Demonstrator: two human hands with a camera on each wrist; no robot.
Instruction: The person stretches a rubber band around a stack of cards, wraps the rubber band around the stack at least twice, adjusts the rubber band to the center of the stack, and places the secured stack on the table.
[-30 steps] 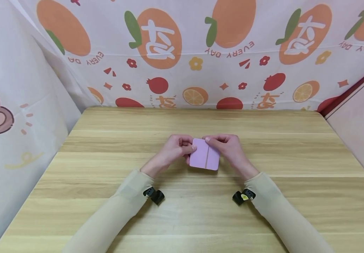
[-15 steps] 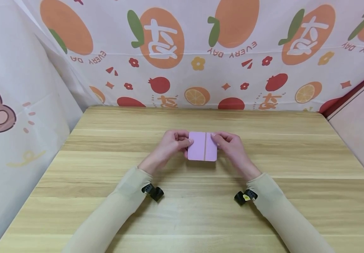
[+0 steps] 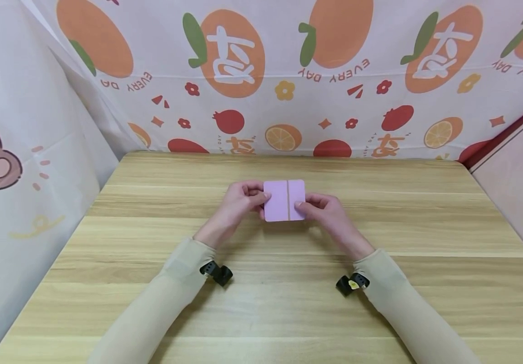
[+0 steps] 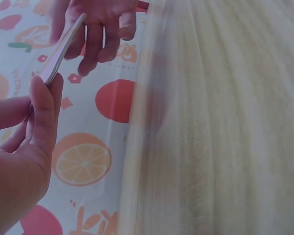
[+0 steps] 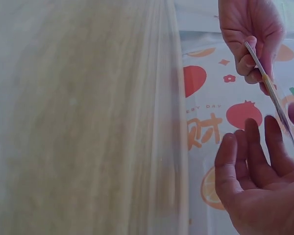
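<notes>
Apparent steadying step: the left hand (image 3: 236, 202) pinches the pad (image 3: 276, 202) above the table (image 3: 261, 303), while the right hand (image 3: 327, 211), fingers loosely spread, thumbs its face and likely needs curling to catch the band (image 3: 288, 197).

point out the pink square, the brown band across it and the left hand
Pink square (image 3: 277, 203): head view, on the wider plain part of its face.
Brown band (image 3: 288, 200): head view, midway along its strip.
Left hand (image 3: 237, 206): head view, middle of the hand.
</notes>
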